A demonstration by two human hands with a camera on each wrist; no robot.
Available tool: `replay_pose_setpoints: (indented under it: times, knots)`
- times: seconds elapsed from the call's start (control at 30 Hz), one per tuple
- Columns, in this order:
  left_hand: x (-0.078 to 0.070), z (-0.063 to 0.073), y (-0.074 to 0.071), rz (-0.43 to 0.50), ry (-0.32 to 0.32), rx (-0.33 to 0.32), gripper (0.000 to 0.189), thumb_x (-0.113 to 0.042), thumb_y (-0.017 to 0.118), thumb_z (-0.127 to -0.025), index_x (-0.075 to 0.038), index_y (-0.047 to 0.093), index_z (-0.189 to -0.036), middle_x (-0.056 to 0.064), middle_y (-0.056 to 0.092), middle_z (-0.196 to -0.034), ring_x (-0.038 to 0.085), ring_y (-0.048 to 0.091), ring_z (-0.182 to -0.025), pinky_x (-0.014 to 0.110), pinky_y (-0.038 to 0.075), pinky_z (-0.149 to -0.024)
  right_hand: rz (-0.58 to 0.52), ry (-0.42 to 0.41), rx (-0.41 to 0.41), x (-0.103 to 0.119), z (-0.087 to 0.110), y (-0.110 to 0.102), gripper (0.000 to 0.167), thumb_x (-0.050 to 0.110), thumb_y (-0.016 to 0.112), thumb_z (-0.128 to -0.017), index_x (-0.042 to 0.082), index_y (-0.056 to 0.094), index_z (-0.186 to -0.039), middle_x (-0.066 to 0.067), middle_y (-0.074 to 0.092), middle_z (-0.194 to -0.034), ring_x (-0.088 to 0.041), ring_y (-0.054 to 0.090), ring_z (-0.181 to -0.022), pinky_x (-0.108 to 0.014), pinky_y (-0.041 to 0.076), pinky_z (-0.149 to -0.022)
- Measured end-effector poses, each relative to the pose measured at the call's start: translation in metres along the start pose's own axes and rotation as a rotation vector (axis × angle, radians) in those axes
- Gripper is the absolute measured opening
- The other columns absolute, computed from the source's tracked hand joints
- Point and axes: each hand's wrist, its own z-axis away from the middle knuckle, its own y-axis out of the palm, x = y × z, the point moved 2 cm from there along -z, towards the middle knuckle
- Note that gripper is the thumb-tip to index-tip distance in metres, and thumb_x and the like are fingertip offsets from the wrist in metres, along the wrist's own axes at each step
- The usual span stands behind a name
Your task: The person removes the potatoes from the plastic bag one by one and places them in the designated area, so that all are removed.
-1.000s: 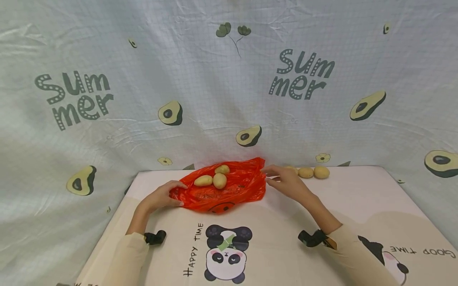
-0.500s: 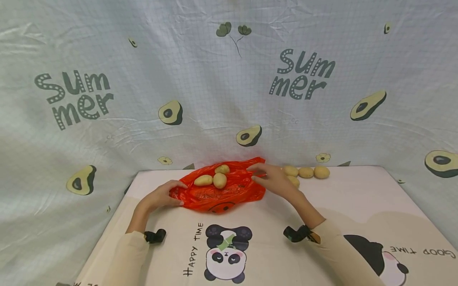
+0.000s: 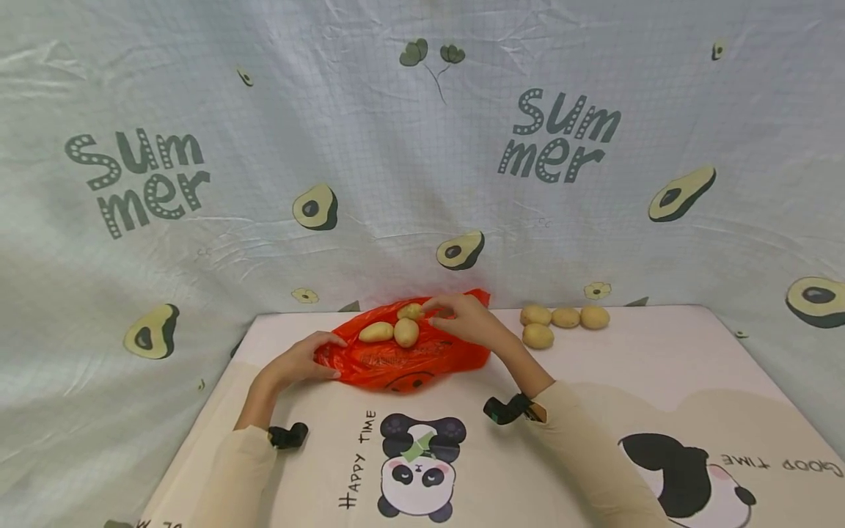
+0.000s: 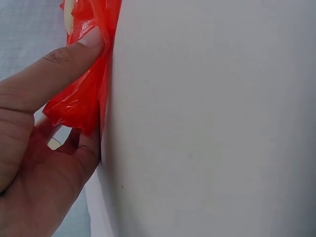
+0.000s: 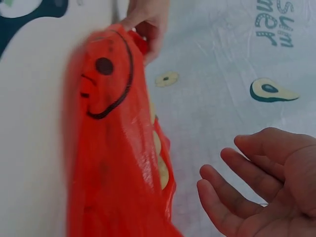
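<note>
While the left hand [image 3: 305,359] is pinching the left end of the red bag [image 3: 436,358], the right hand [image 3: 465,317] is hovering, fingers loosely spread, just beside three potatoes [image 3: 406,334] sitting amid the folds; four more potatoes [image 3: 565,317] are chilling off to the right.

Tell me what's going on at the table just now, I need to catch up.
Someone's left grip pinches the left end of a red bag that lies on the table. Three potatoes rest on the bag. The right grip, open, is close to the rearmost potato; whether it touches is unclear. Four more potatoes sit on the table, right of the bag.
</note>
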Motion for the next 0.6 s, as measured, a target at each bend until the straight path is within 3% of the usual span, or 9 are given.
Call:
replay_pose_setpoints:
  times: [0.17,0.3,0.43,0.6]
  knots:
    - [0.000,0.000,-0.001,-0.023,0.004,0.000,0.047,-0.014,0.083,-0.084,-0.012,0.063,-0.126,0.019,0.050,-0.143,0.042,0.041,-0.135,0.063,0.036,-0.113,-0.007,0.027,-0.001,0.002,-0.021,0.000,0.029,0.016,0.067,-0.099,0.010,0.071,-0.126,-0.007,0.069,-0.128,-0.028,0.066,-0.115,-0.044,0.054,-0.099]
    - [-0.001,0.000,-0.002,-0.030,0.007,0.004,0.047,-0.014,0.083,-0.084,-0.011,0.063,-0.126,0.019,0.050,-0.143,0.042,0.042,-0.134,0.063,0.035,-0.113,0.017,0.004,0.067,0.002,-0.041,-0.002,0.027,0.013,0.065,-0.099,0.008,0.071,-0.125,-0.008,0.071,-0.124,-0.025,0.065,-0.117,-0.041,0.053,-0.102]
    - [-0.001,0.001,-0.002,-0.020,0.003,0.002,0.047,-0.013,0.083,-0.084,-0.010,0.063,-0.126,0.020,0.051,-0.142,0.043,0.042,-0.134,0.063,0.034,-0.113,0.090,-0.033,0.139,0.004,-0.061,0.000,0.024,0.012,0.065,-0.099,0.007,0.073,-0.121,-0.006,0.074,-0.117,-0.020,0.068,-0.106,-0.032,0.056,-0.094]
    - [0.001,-0.001,0.000,-0.014,0.007,0.001,0.047,-0.013,0.083,-0.084,-0.010,0.062,-0.125,0.020,0.051,-0.141,0.042,0.042,-0.134,0.063,0.034,-0.114,0.180,0.013,0.184,0.002,-0.076,0.004,0.024,0.014,0.064,-0.099,0.009,0.075,-0.120,-0.004,0.074,-0.114,-0.019,0.066,-0.099,-0.032,0.055,-0.090]
